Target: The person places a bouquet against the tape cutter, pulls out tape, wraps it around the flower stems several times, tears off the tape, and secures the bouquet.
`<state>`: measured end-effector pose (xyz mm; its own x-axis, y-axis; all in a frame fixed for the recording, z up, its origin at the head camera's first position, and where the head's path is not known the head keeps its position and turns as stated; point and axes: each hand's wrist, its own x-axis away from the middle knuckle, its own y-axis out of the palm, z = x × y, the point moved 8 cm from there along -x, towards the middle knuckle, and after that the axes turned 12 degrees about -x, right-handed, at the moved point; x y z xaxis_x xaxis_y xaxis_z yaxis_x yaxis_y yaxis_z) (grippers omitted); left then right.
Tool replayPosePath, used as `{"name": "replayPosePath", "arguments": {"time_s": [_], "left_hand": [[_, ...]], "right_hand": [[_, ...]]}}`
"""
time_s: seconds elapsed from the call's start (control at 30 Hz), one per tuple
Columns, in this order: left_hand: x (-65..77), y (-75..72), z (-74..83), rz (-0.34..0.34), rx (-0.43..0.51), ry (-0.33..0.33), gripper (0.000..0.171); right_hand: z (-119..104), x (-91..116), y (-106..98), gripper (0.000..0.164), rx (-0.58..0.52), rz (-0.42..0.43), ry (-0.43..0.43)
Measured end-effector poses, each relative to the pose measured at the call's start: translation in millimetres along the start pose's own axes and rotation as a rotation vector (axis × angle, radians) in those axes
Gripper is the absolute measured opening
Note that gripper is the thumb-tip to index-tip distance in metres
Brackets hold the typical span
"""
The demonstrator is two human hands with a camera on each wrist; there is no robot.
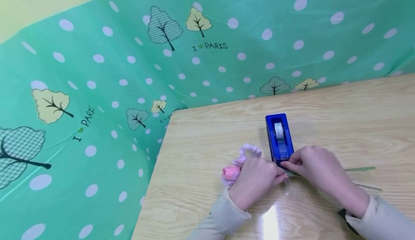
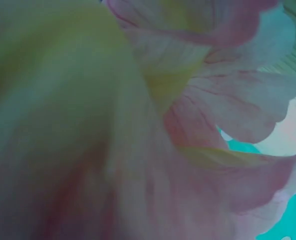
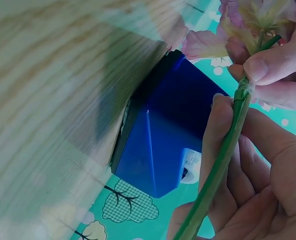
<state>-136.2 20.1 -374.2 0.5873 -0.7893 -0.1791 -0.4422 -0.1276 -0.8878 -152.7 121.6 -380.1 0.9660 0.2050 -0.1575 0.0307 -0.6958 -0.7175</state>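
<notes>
Artificial flowers with a pink bud (image 1: 231,173) and pale ruffled petals (image 1: 249,151) lie toward the left, partly behind my left hand (image 1: 254,178). Just below the blooms, that hand pinches their green stems (image 3: 212,182) between thumb and fingers. My right hand (image 1: 319,164) holds the stems a little further down, its fingers curled about them in the right wrist view. Between the hands, clear tape (image 3: 245,89) wraps the stems. Directly behind my fingertips stands a blue tape dispenser (image 1: 273,139) with its roll (image 1: 279,130). Blurred petals (image 2: 242,100) fill the left wrist view.
Loose stem ends (image 1: 361,169) stick out to the right past my right hand. A wooden table (image 1: 197,139) lies under everything, backed by a green dotted cloth (image 1: 214,67) with printed trees. Something black (image 1: 347,220) shows by the right sleeve.
</notes>
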Motion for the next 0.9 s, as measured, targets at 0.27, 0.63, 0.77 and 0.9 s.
{"name": "replayPosePath", "arguments": {"time_s": [0.27, 0.63, 0.77, 0.9], "left_hand": [[0.2, 6.7, 8.1, -0.071, -0.030, 0.018, 0.025], [4.5, -12.0, 0.4, 0.007, 0.048, 0.011, 0.020], [7.0, -19.1, -8.2, 0.052, 0.157, 0.010, 0.016], [5.9, -25.3, -11.0, 0.083, 0.189, 0.013, 0.015]], "right_hand": [[8.3, 4.9, 12.7, 0.026, -0.008, -0.078, 0.032], [7.5, 3.4, 1.0, 0.029, -0.078, -0.113, 0.019], [4.2, 3.0, -4.8, 0.024, -0.112, -0.093, 0.011], [1.3, 3.1, -11.2, 0.021, -0.107, -0.075, 0.014]]}}
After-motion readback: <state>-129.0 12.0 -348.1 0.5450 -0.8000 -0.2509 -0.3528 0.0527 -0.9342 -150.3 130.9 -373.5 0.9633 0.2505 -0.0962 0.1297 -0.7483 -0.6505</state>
